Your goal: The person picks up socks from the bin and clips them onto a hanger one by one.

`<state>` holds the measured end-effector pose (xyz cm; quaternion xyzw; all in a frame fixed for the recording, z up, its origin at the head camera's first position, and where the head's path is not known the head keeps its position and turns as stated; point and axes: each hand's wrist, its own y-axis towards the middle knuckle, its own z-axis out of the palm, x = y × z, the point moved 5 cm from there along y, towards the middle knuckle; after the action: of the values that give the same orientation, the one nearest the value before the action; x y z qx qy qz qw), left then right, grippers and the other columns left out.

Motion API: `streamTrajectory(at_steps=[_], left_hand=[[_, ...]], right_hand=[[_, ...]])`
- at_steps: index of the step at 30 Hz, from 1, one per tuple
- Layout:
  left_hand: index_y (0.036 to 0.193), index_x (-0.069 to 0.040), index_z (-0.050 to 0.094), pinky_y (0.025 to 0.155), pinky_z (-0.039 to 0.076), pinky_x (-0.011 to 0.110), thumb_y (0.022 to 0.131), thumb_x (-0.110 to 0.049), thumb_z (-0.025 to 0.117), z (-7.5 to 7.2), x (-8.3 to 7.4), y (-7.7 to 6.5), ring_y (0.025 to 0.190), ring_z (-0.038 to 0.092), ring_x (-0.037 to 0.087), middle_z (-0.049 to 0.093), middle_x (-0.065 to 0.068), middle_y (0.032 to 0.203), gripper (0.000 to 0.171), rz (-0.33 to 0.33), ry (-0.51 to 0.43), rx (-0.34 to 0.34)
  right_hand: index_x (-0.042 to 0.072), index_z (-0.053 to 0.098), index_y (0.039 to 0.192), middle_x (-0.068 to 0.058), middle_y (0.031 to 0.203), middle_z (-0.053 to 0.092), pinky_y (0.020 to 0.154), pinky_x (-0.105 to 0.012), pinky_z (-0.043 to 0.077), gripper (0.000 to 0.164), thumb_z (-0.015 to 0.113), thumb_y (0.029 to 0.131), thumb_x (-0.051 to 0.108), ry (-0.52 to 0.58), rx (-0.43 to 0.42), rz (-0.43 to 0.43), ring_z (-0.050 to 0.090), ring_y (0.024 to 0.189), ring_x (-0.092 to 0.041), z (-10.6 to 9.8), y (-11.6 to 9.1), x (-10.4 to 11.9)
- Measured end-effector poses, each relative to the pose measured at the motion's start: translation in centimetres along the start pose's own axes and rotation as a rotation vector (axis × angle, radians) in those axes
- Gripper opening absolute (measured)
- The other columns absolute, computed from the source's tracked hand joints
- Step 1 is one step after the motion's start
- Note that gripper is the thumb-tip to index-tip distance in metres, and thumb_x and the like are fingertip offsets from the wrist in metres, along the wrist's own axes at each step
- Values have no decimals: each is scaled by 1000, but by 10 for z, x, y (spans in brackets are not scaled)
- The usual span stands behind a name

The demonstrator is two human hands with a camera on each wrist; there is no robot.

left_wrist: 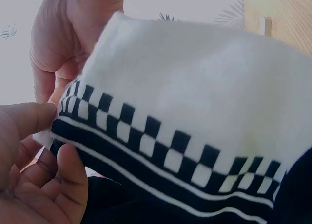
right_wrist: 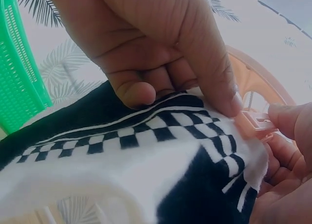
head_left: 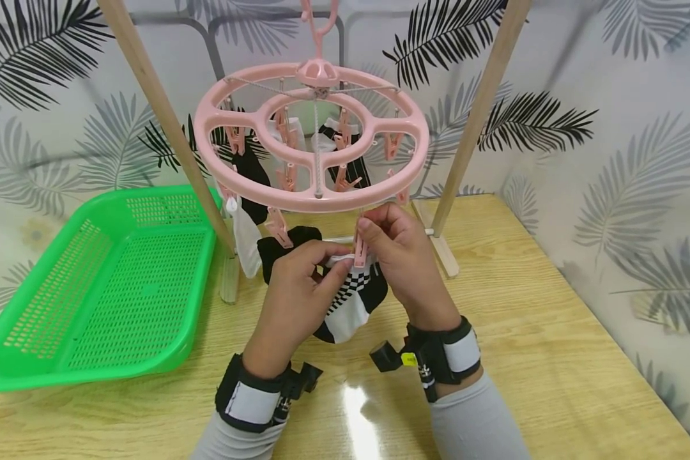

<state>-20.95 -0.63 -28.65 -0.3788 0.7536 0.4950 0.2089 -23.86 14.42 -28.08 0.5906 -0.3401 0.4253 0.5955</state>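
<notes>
A white sock [head_left: 347, 319] with black patches and a checkered band hangs below the front rim of the round pink drying hanger [head_left: 253, 188]. My left hand [head_left: 293, 287] pinches the sock's edge between thumb and fingers. Just to its right, my right hand [head_left: 411, 268] pinches a pink clothespin [right_wrist: 253, 122] at the same edge. In the head view that clothespin's lower end overlaps the sock. The left wrist view shows the sock [left_wrist: 195, 68] spread wide, with the left hand [left_wrist: 34, 160] at its edge.
Black socks [head_left: 253, 176] and a white sock [head_left: 245, 239] hang from other clips. A green basket [head_left: 192, 281] stands on the table at left. Wooden poles [head_left: 483, 108] flank the hanger, and a patterned cloth [head_left: 627, 166] covers the wall behind.
</notes>
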Motion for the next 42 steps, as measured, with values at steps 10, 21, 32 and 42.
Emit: streamTrajectory(at_steps=[10, 21, 32, 42], left_hand=[[105, -4, 74, 62, 53, 28, 91, -8, 72, 0, 0, 0, 82, 61, 10, 70, 4, 97, 14, 13, 20, -12], [105, -4, 74, 64, 53, 29, 92, -12, 72, -1, 1, 1, 85, 61, 13, 69, 5, 99, 15, -25, 40, -20], [110, -3, 70, 67, 53, 31, 91, -8, 72, -8, 7, 1, 90, 63, 18, 67, 8, 103, 20, -12, 57, -63], [101, -4, 73, 65, 53, 30, 90, -9, 73, -7, 5, -1, 85, 63, 18, 66, 6, 95, 11, 7, 17, -8]], right_hand=[[-8, 56, 103, -10, 86, 57, 58, -24, 46, 10, 55, 100, 1, 7, 22, -9, 56, 71, -15, 1, 0, 0], [-6, 57, 112, -8, 90, 55, 65, -25, 44, 18, 57, 101, 9, -12, 42, 23, 52, 79, -17, 1, 1, -5], [-4, 54, 126, -6, 94, 55, 70, -24, 45, 29, 59, 100, 7, 6, -50, 3, 51, 83, -17, -13, 5, -4], [-3, 51, 134, -8, 102, 59, 79, -25, 48, 38, 60, 99, 5, -44, -123, -5, 56, 90, -18, -21, 6, -1]])
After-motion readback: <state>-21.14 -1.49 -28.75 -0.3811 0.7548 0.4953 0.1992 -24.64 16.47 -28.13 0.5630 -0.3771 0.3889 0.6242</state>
